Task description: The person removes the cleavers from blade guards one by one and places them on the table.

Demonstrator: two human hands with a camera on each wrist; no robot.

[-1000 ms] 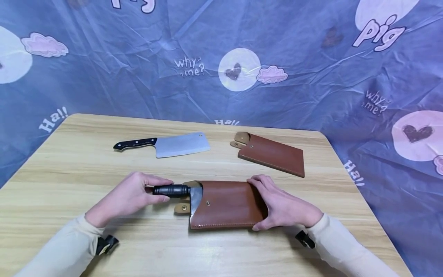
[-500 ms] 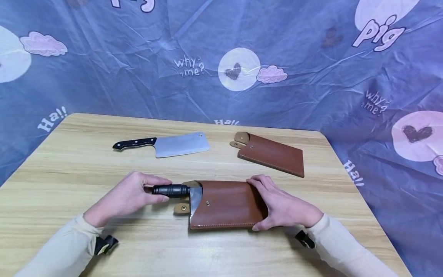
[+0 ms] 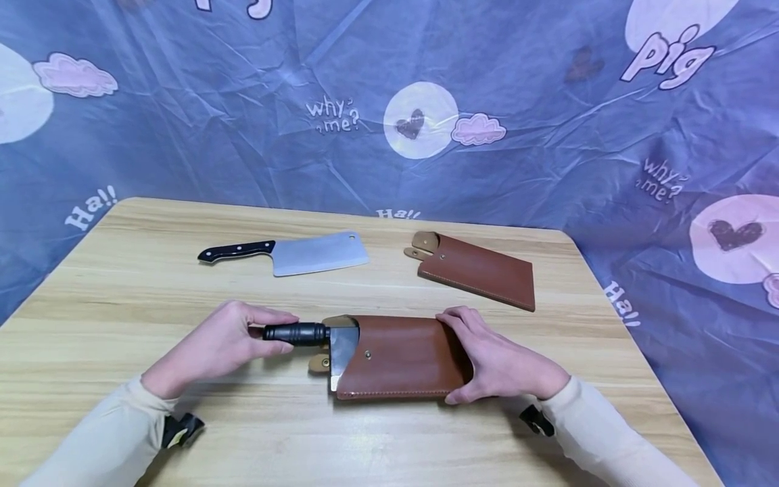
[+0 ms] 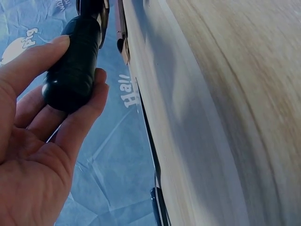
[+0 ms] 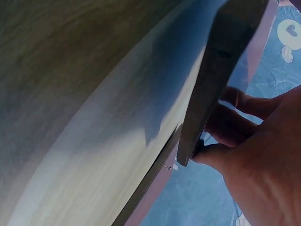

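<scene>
My left hand (image 3: 222, 341) pinches the black ridged handle of a cleaver (image 3: 343, 348), thumb on one side and fingers on the other. Most of the cleaver's blade is inside a brown leather sheath (image 3: 402, 358); a strip of dark metal shows at the sheath's curved mouth. Gripping the sheath's closed right end is my right hand (image 3: 499, 362), with the thumb at the near edge and fingers at the far edge. A tan snap strap (image 3: 319, 364) sticks out beneath the blade. In the left wrist view the round butt of the handle (image 4: 70, 70) sits between thumb and fingers.
Farther back on the wooden table (image 3: 182, 291) lies a second cleaver (image 3: 319, 254) with a black riveted handle pointing left. To its right is another brown sheath (image 3: 483, 270), its tan flaps facing left. A blue printed cloth (image 3: 292, 149) hangs behind the table.
My left hand has shifted slightly left with the cleaver, and a little more blade shows at the sheath's mouth. The right hand keeps its grip on the sheath.
</scene>
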